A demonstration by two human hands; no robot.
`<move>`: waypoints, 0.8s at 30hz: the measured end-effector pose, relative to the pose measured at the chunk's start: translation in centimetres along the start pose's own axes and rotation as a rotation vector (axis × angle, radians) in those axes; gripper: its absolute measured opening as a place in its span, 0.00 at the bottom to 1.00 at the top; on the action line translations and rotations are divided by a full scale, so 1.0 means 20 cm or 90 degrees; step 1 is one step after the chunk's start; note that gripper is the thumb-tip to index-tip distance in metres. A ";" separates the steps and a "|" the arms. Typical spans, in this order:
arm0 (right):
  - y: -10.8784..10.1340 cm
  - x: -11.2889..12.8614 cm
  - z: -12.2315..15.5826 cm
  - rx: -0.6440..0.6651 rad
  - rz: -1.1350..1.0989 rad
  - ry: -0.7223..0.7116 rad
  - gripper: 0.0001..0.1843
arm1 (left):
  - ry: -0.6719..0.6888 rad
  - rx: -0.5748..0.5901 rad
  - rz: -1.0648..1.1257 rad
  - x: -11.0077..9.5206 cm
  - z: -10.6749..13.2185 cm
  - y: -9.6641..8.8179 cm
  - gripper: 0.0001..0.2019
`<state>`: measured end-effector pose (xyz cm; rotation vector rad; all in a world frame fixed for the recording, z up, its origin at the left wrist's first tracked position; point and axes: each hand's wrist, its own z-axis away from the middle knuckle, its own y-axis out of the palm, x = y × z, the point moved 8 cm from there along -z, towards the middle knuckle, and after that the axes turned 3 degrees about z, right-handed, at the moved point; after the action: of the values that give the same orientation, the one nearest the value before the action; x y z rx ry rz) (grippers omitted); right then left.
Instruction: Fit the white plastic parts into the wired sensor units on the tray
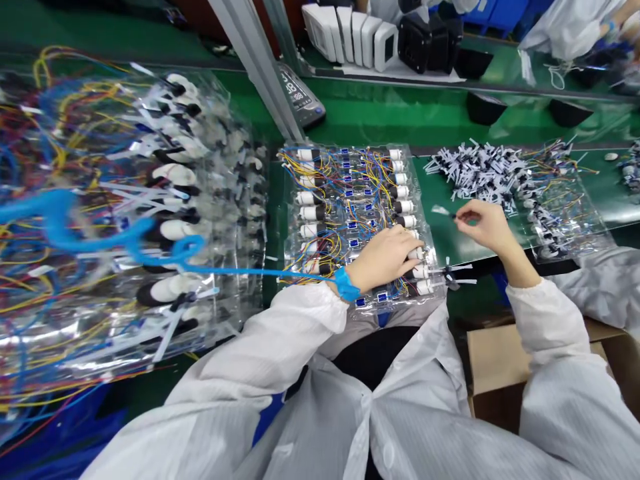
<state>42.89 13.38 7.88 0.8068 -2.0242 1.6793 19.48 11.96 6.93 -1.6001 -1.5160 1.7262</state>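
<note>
In the middle of the bench lies a clear plastic tray (425, 200) with rows of white cylinders (404, 207), coloured wires and small blue parts. My left hand (383, 257) wears a blue wrist strap (346, 285) and reaches over the tray's right row. Its fingers are curled onto a white cylinder (416, 253) there. Over the bench to the right, my right hand (480, 223) pinches a small piece with a whitish strip and a dark end (441, 210). A black part with white tubes (454, 275) sits at the tray's lower right corner.
A heap of black parts with white tubes (475, 170) lies beyond my right hand. Stacked trays with wires (200, 200) fill the left, crossed by a coiled blue cord (165, 250). A metal post (260, 60) rises behind. A cardboard box (500, 360) stands below right.
</note>
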 end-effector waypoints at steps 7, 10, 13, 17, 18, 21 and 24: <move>0.27 0.27 0.14 0.011 -0.469 0.121 0.15 | -0.017 -0.007 0.017 0.00 0.00 0.00 0.15; 0.26 0.25 0.22 -0.060 -0.431 0.131 0.14 | -0.026 -0.014 0.035 0.00 0.00 -0.01 0.13; 0.24 0.23 0.30 -0.127 -0.321 0.126 0.11 | -0.031 -0.019 0.039 0.00 0.00 -0.01 0.14; 0.33 0.19 0.36 -0.163 -0.341 0.157 0.15 | -0.030 -0.031 0.041 0.02 0.01 -0.01 0.15; 0.36 0.18 0.37 -0.178 -0.367 0.165 0.15 | -0.028 -0.034 0.043 0.02 0.01 0.00 0.15; 0.42 0.17 0.37 -0.230 -0.415 0.168 0.17 | -0.026 -0.042 0.046 0.02 0.01 -0.01 0.15; 0.44 0.17 0.37 -0.253 -0.442 0.144 0.19 | -0.028 -0.040 0.042 0.02 0.01 0.00 0.15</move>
<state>35.13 6.66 1.86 0.9701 -1.5803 0.8998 19.11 12.21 6.70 -1.6725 -1.5691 1.7758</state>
